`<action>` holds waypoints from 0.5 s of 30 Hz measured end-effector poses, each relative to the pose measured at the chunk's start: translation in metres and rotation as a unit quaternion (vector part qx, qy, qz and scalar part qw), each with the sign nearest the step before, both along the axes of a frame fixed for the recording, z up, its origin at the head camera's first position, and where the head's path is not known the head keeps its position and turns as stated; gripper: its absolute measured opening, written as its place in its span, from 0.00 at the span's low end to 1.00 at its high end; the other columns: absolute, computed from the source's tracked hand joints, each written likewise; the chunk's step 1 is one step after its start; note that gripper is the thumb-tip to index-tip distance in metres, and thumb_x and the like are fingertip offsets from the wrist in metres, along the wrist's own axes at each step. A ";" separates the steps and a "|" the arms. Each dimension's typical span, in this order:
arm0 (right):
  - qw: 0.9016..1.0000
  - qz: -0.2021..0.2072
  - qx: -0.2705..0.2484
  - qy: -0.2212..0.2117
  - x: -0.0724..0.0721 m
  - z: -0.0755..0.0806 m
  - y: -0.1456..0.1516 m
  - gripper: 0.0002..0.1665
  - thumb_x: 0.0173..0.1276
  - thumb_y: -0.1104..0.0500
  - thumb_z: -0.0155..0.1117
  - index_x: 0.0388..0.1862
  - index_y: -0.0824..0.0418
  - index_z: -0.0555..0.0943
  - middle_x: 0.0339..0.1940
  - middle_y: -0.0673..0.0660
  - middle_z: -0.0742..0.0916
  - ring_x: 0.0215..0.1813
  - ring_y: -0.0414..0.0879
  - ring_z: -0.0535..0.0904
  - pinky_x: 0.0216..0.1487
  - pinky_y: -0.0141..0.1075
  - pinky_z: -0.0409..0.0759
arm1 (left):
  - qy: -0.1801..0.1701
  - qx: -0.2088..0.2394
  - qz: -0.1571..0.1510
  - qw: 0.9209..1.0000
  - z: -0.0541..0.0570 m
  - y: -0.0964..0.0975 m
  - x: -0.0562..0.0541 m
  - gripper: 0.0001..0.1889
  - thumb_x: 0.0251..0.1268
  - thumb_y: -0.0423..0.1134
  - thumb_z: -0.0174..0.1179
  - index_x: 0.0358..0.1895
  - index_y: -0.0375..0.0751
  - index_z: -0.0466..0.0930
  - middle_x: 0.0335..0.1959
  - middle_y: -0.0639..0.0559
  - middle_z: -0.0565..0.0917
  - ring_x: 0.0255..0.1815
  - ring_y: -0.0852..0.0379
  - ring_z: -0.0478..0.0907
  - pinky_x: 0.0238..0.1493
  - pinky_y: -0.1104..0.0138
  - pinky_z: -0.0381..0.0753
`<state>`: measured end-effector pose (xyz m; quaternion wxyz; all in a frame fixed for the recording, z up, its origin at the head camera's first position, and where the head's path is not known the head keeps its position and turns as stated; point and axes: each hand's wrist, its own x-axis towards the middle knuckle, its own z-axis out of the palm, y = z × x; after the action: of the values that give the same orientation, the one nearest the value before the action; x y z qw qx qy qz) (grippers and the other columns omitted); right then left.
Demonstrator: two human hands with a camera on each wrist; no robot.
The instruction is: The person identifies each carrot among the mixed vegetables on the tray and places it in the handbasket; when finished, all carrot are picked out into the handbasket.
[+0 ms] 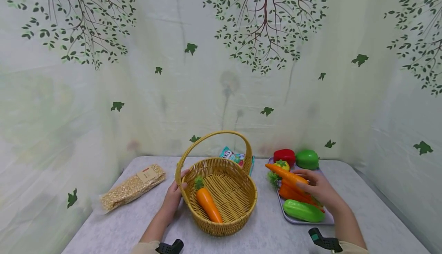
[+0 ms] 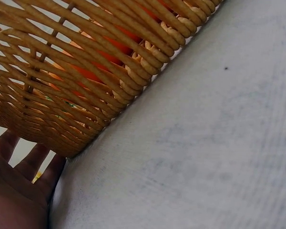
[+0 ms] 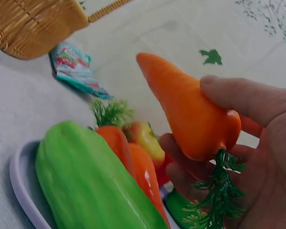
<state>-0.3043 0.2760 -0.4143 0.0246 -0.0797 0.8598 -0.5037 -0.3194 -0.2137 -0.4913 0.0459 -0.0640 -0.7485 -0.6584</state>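
A toy carrot point(image 1: 287, 174) with a leafy green top is gripped between the thumb and fingers of my right hand point(image 1: 321, 190), over a grey-purple tray point(image 1: 329, 219). On that tray lie more orange carrots point(image 1: 293, 193), a green cucumber point(image 1: 304, 211), a red pepper point(image 1: 284, 156), a green pepper point(image 1: 307, 159) and a yellow-red piece point(image 1: 282, 165). My left hand point(image 1: 172, 197) holds the left side of a wicker basket point(image 1: 221, 229) near its handle; in the left wrist view its fingers lie against the weave. One carrot point(image 1: 208, 205) rests inside the basket.
A clear bag of pale grains point(image 1: 134, 188) lies left of the basket. Behind the basket is a teal packet point(image 1: 230, 155), partly hidden by the handle. A leaf-patterned curtain point(image 1: 214, 93) hangs along the back of the grey table point(image 1: 269, 238).
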 end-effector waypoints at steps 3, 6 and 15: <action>1.000 0.025 -0.011 0.002 0.000 0.002 -0.006 0.32 0.69 0.47 0.65 0.68 0.59 0.74 0.60 0.64 0.82 0.51 0.53 0.79 0.50 0.36 0.82 | 0.003 -0.001 -0.002 1.000 0.002 0.001 0.001 0.27 0.78 0.50 0.45 0.77 0.55 0.61 0.80 0.48 0.61 0.83 0.44 0.48 0.78 0.40 0.45; 0.999 0.037 -0.020 -0.007 0.001 0.003 -0.012 0.32 0.70 0.48 0.65 0.68 0.59 0.73 0.60 0.64 0.81 0.51 0.53 0.79 0.49 0.37 0.82 | 0.005 0.000 -0.002 1.000 0.002 0.001 0.002 0.27 0.78 0.50 0.46 0.77 0.55 0.61 0.80 0.47 0.61 0.83 0.44 0.48 0.78 0.40 0.46; 0.997 0.067 -0.033 -0.024 0.005 0.009 -0.025 0.32 0.70 0.49 0.65 0.69 0.60 0.72 0.60 0.65 0.80 0.50 0.53 0.79 0.49 0.39 0.83 | 0.005 -0.007 0.005 1.000 0.000 0.001 0.002 0.27 0.78 0.50 0.46 0.76 0.56 0.62 0.79 0.49 0.62 0.83 0.45 0.49 0.78 0.40 0.47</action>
<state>-0.2993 0.2508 -0.4051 0.0762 -0.1261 0.8346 -0.5308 -0.3175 -0.2127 -0.4909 0.0528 -0.0640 -0.7531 -0.6526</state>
